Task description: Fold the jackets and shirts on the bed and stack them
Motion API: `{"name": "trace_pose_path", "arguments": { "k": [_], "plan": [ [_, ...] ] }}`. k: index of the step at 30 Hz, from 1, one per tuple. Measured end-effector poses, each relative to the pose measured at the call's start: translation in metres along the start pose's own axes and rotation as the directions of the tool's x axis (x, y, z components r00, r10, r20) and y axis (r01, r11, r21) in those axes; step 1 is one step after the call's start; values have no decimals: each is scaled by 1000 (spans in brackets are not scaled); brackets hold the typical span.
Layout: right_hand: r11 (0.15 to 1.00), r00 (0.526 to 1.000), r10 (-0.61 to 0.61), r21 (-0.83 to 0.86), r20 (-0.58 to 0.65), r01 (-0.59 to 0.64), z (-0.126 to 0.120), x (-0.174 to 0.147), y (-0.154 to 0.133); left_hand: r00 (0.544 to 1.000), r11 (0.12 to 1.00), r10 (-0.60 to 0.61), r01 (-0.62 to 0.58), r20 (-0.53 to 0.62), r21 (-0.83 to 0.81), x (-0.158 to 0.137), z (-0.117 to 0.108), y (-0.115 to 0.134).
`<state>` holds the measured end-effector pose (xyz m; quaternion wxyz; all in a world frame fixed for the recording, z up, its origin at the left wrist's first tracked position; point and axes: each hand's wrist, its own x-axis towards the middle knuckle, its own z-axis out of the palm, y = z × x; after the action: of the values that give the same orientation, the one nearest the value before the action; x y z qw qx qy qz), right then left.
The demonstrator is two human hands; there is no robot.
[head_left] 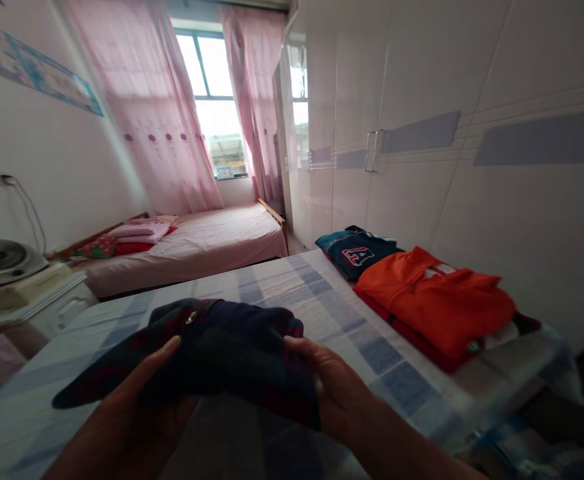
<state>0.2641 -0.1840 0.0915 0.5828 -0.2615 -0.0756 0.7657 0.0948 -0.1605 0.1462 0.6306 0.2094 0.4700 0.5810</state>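
Note:
A folded dark plaid garment (pixel 232 353) in navy, green and dull red hangs just above the bed in front of me. A small shiny fastener, perhaps a zip pull, shows near its top. My left hand (pixel 145 400) grips it from below, thumb along the near side. On the other end, my right hand (pixel 329 383) has its thumb on top, with the fingers hidden by the cloth. To the right lie folded clothes: an orange top (pixel 422 293) on a red one (pixel 412 333), beside a dark teal garment (pixel 367 250) with a letter A.
The clothes rest on a bed with a blue-and-white checked sheet (pixel 292 280). A white wardrobe (pixel 422 80) runs along the right side. Farther back stands a second bed (pixel 212 237) with a pink sheet. A fan (pixel 7 260) sits on a cabinet (pixel 62 300) at left.

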Motion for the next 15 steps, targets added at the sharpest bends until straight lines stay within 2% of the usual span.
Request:
{"name": "trace_pose_path", "arguments": {
  "k": [2,4,5,7,9,12,13,14,15],
  "plan": [
    [996,996,-88,-23,-34,87,1,-10,-31,992,998,-58,62,112,-33,5,32,1],
    [979,978,-196,-68,-77,191,2,-21,-68,960,987,-104,131,261,-88,9,70,0],
    [961,960,-267,-98,-87,258,2,-26,-88,930,982,-108,155,352,-110,11,91,-1],
    [894,897,-433,-172,-85,414,4,-39,-129,836,974,-86,184,541,-129,15,134,-4],
    [770,788,-613,-260,-52,582,8,-52,-169,713,971,-55,201,699,-128,21,176,-9],
    [505,556,-830,-382,32,774,9,-70,-218,538,970,-29,219,842,-106,35,233,-25],
    [414,476,-878,-411,57,812,5,-73,-230,496,969,-30,226,868,-96,41,248,-34],
    [340,407,-911,-434,70,834,-2,-75,-238,477,972,-52,227,877,-66,47,261,-46],
    [293,360,-931,-456,66,841,-13,-76,-242,481,975,-98,221,871,-13,54,270,-61]
  ]
}}
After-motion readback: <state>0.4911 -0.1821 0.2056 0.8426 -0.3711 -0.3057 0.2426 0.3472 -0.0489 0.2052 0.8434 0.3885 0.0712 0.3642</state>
